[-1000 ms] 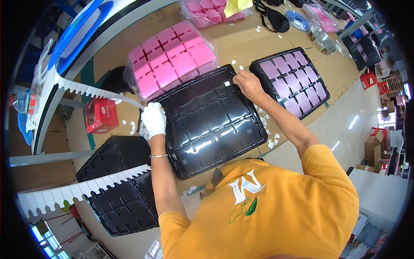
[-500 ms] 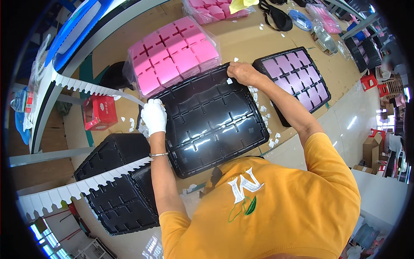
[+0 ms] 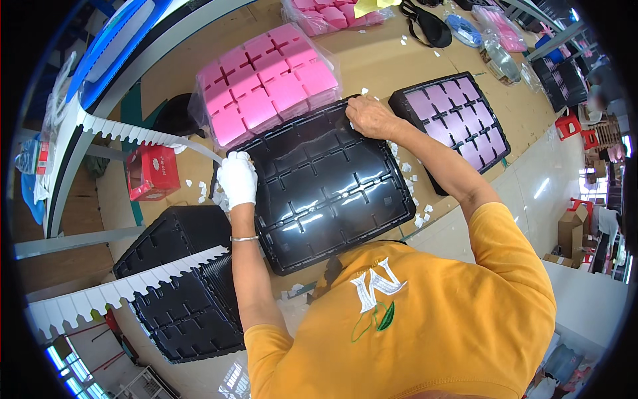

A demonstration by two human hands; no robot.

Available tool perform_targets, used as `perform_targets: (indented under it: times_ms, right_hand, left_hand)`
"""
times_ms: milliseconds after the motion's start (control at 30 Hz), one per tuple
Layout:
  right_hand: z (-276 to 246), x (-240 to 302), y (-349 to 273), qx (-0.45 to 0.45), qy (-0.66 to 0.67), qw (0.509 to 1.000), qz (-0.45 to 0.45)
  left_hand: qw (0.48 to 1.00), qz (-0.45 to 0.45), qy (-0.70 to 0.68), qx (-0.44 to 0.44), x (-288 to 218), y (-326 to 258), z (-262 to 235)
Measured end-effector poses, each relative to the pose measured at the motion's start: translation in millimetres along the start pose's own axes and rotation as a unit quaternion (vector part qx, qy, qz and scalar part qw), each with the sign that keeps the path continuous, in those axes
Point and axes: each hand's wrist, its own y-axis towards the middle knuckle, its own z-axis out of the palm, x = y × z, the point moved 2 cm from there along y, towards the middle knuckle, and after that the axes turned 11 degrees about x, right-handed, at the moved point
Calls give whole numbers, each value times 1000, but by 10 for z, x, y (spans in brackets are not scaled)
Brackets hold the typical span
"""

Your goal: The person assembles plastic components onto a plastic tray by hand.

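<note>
A large glossy black plastic tray (image 3: 325,173) with cross-shaped ridges lies in front of me. My left hand (image 3: 237,179), in a white glove, is closed at its left rim. A white scalloped strip (image 3: 149,135) runs from the blue reel (image 3: 116,56) down to those gloved fingers. My bare right hand (image 3: 370,118) has its fingers bent together at the tray's far right corner. A small white piece (image 3: 352,126) shows at its fingertips; how they grip it is partly hidden. Another length of scalloped strip (image 3: 126,287) ends near my left wrist.
Bagged pink foam sheets (image 3: 266,83) stand behind the tray. To the right sits a black tray with pale pink inserts (image 3: 455,116). Stacked black trays (image 3: 186,299) are at the lower left, with a red box (image 3: 154,173) above them. White scraps (image 3: 407,167) litter the cardboard-covered table.
My right hand has shifted slightly left and nearer, from the tray's corner rim onto its inner edge. The lower strip's end has drawn slightly left. My left hand stays put.
</note>
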Motion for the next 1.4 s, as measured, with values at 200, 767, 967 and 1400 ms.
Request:
perform_targets:
  times_ms: [200,767,967,1400]
  right_hand:
    - [54,23,-21,-52,-25,998,-7]
    - [689,-199,-1289,-94,284,887,351]
    - [417,-121,-1252,-134,256,900,327]
    - [-267,-44,443,-208,110,968,88]
  left_hand:
    - [1000,3,-3,-3,5,25,0]
    - [988,-15,-89,-126,-47,-573,-260]
    - [967,-226,-5,117,96,-1022,-487]
    - [981,-165,-92,-37,-112,-30,-474]
